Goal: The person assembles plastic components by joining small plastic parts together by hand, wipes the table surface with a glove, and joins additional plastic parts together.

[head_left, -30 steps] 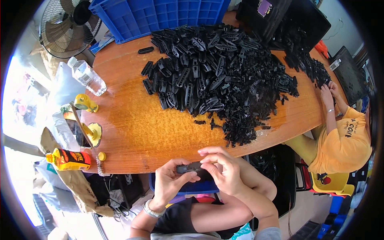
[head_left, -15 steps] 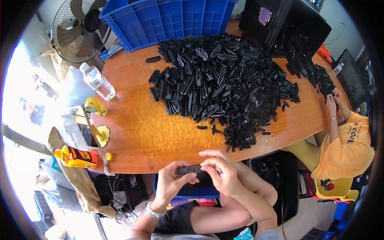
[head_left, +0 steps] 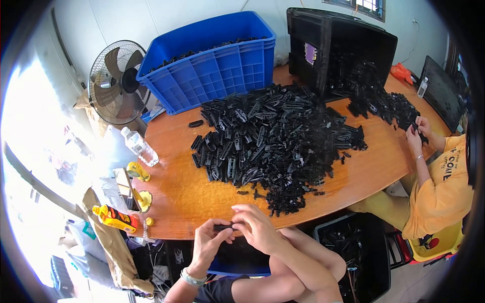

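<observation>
Just past the table's near edge, my left hand pinches a small, elongated black plastic part between thumb and fingers. My right hand meets it from the other side, its thumb and fingertips closed at the part's right end. Whether a smaller piece sits in those right fingertips is hidden. Beyond my hands, a large heap of black plastic parts covers the middle of the wooden table. Longer slotted housings lie at its left, smaller pieces toward its right and front.
A blue crate of black parts and a tipped black bin stand behind the heap. A water bottle, a yellow bottle and a fan are at left. A co-worker handles parts at right; a black tub stands below.
The view has tilted up, showing more of the wall and the inside of the blue crate. Both my hands stay together at the black part, which now appears slimmer, as if turned.
</observation>
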A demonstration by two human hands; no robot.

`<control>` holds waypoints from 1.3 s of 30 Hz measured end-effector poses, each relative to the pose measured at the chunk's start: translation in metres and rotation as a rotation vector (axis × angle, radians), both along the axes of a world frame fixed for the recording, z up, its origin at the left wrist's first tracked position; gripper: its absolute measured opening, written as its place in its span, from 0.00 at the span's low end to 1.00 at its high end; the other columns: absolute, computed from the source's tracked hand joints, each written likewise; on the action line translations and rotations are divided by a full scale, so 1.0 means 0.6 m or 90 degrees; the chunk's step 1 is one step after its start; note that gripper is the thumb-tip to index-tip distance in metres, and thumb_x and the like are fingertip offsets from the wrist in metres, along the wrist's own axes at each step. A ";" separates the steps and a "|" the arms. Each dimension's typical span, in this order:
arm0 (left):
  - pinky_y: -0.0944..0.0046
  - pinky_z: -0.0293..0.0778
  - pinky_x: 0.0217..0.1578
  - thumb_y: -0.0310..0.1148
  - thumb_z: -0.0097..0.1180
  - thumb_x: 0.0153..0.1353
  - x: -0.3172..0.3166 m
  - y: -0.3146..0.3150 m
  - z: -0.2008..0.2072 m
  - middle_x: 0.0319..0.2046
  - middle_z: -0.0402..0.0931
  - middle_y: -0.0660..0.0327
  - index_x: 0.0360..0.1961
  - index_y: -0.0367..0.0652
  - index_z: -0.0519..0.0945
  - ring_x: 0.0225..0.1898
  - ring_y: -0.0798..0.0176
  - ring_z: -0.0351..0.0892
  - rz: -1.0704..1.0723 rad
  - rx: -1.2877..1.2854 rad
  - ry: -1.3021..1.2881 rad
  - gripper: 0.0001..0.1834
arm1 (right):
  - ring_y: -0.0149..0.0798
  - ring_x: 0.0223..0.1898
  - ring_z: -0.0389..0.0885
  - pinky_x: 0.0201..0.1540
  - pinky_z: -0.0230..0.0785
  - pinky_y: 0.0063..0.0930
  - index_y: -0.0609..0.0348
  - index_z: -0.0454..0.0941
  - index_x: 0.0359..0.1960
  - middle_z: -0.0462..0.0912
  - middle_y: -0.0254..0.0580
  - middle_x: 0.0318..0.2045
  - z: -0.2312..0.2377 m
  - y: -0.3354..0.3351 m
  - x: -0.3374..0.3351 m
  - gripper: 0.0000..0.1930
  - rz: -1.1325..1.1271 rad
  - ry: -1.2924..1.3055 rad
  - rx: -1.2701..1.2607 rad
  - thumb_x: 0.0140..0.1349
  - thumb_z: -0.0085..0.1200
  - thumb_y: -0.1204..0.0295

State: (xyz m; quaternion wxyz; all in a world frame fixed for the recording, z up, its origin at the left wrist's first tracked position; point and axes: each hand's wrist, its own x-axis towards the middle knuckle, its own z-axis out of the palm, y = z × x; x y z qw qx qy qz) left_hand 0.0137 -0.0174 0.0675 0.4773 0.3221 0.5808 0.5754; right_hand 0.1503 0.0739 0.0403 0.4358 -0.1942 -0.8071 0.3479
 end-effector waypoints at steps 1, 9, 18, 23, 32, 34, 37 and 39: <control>0.72 0.76 0.31 0.22 0.58 0.57 0.001 0.000 0.003 0.28 0.79 0.57 0.40 0.29 0.74 0.28 0.67 0.79 0.000 0.004 0.004 0.11 | 0.48 0.44 0.76 0.44 0.68 0.35 0.63 0.76 0.36 0.74 0.46 0.48 0.004 0.001 -0.001 0.08 -0.013 0.025 -0.063 0.54 0.59 0.79; 0.66 0.78 0.38 0.27 0.49 0.64 -0.006 0.031 0.005 0.31 0.78 0.53 0.43 0.28 0.72 0.31 0.60 0.82 -0.060 -0.004 -0.176 0.11 | 0.43 0.39 0.82 0.41 0.73 0.28 0.63 0.80 0.36 0.82 0.42 0.37 0.032 0.053 0.019 0.09 0.095 0.018 -0.088 0.55 0.60 0.72; 0.63 0.80 0.40 0.23 0.55 0.60 -0.020 0.047 0.021 0.35 0.79 0.51 0.45 0.27 0.73 0.35 0.60 0.82 -0.056 0.024 -0.082 0.14 | 0.44 0.38 0.81 0.40 0.72 0.31 0.63 0.78 0.34 0.82 0.44 0.39 0.031 0.047 -0.007 0.06 0.011 0.033 -0.066 0.53 0.58 0.80; 0.65 0.80 0.43 0.17 0.54 0.58 -0.047 0.037 0.025 0.36 0.79 0.50 0.46 0.25 0.71 0.37 0.60 0.82 -0.039 0.025 -0.098 0.14 | 0.44 0.38 0.80 0.40 0.72 0.32 0.63 0.77 0.35 0.81 0.45 0.38 0.040 0.032 -0.034 0.08 0.039 0.021 -0.084 0.52 0.59 0.81; 0.68 0.80 0.43 0.14 0.51 0.58 -0.082 0.016 0.008 0.37 0.79 0.52 0.47 0.26 0.71 0.39 0.61 0.82 -0.043 0.025 0.045 0.14 | 0.46 0.38 0.77 0.39 0.69 0.36 0.62 0.75 0.37 0.79 0.43 0.37 0.053 0.022 -0.079 0.10 0.053 -0.033 0.042 0.53 0.58 0.79; 0.68 0.80 0.43 0.14 0.51 0.58 -0.090 0.012 0.015 0.37 0.79 0.52 0.47 0.26 0.71 0.40 0.61 0.82 -0.041 0.023 0.032 0.14 | 0.46 0.36 0.77 0.38 0.70 0.35 0.62 0.76 0.36 0.79 0.43 0.35 0.044 0.024 -0.082 0.10 0.040 -0.041 0.035 0.51 0.59 0.80; 0.68 0.80 0.42 0.15 0.51 0.58 -0.099 0.007 0.018 0.37 0.79 0.51 0.47 0.26 0.71 0.40 0.61 0.82 -0.045 0.006 -0.013 0.14 | 0.44 0.32 0.76 0.36 0.68 0.35 0.63 0.77 0.34 0.79 0.43 0.31 0.044 0.024 -0.086 0.10 0.023 -0.038 0.037 0.49 0.60 0.82; 0.68 0.80 0.42 0.15 0.52 0.58 -0.100 0.004 0.019 0.37 0.79 0.50 0.47 0.26 0.71 0.39 0.60 0.82 -0.050 -0.008 -0.047 0.14 | 0.42 0.31 0.75 0.36 0.66 0.34 0.62 0.77 0.34 0.77 0.42 0.29 0.053 0.022 -0.086 0.10 0.026 -0.073 0.117 0.48 0.61 0.81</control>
